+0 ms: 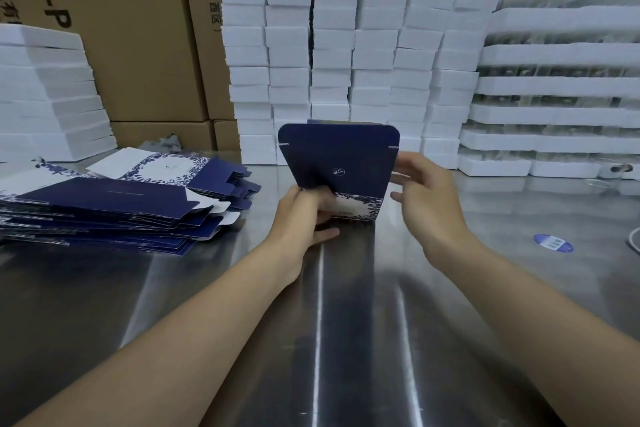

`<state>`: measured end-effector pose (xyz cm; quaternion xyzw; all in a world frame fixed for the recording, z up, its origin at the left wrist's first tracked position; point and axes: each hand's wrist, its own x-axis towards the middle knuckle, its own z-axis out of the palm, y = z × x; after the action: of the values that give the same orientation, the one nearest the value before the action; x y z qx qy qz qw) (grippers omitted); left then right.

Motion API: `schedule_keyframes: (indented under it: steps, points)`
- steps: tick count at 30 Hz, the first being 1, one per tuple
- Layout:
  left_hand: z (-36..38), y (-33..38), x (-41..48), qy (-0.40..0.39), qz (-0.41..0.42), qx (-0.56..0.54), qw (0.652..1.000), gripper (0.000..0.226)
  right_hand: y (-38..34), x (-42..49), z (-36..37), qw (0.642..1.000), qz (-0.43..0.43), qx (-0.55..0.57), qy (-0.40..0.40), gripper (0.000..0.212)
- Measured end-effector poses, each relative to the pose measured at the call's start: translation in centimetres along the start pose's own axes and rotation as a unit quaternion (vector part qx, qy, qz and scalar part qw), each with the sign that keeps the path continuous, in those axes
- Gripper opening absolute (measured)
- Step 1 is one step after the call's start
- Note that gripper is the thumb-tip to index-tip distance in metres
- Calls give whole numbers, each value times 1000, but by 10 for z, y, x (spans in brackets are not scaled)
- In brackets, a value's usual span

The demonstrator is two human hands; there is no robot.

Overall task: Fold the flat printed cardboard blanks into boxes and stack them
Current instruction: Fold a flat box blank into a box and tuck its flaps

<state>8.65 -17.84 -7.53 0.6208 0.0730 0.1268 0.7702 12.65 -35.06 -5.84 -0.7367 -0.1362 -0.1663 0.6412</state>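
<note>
A dark blue box (341, 159) with a white floral band at its base stands on the steel table (346, 322), its rounded lid flap raised toward me. My left hand (304, 211) grips the box's lower left corner, fingers curled over the front. At the box's right side my right hand (422, 191) has its fingers spread, fingertips at the edge; contact is unclear. A fanned stack of flat blue and white printed blanks (114, 204) lies on the table at the left.
Tall stacks of white foam blocks (346, 45) fill the back. Brown cartons (138, 45) stand at the back left, next to more white foam (48, 97). Foam trays (554, 97) are piled at the right. A blue round sticker (553, 243) lies on the table.
</note>
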Motion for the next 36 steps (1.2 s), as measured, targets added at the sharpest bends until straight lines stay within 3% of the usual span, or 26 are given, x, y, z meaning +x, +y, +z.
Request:
schedule_keyframes:
  steps: [3,8,12,17,21,26,29,31,33,36]
  points:
    - [0,0,0,-8,-15,-38,999,56,7,-4,4,995,-22,-76,-60,86]
    - [1,5,-5,-17,-16,-18,1000,80,11,-12,8,991,-35,-77,-100,67]
    - [3,7,-6,68,55,108,990,66,6,-11,9,996,-52,-62,-36,52]
    - [3,9,-5,138,169,94,971,52,-4,-15,9,998,-62,-27,14,58]
    - [4,11,-5,154,203,110,961,48,-5,-16,9,998,-48,-31,34,46]
    - [3,16,-6,159,175,116,965,35,-1,-12,10,999,-18,-34,20,39]
    - [3,18,-8,140,221,128,957,33,-2,-15,13,996,-68,-41,33,38]
    - [3,21,-10,132,296,175,930,24,-4,-17,14,984,-152,-77,45,24]
    - [2,23,-12,139,380,263,876,10,-5,-19,15,962,-226,-143,56,16]
    - [1,20,-14,142,462,367,795,9,-3,-18,15,941,-269,-199,55,16]
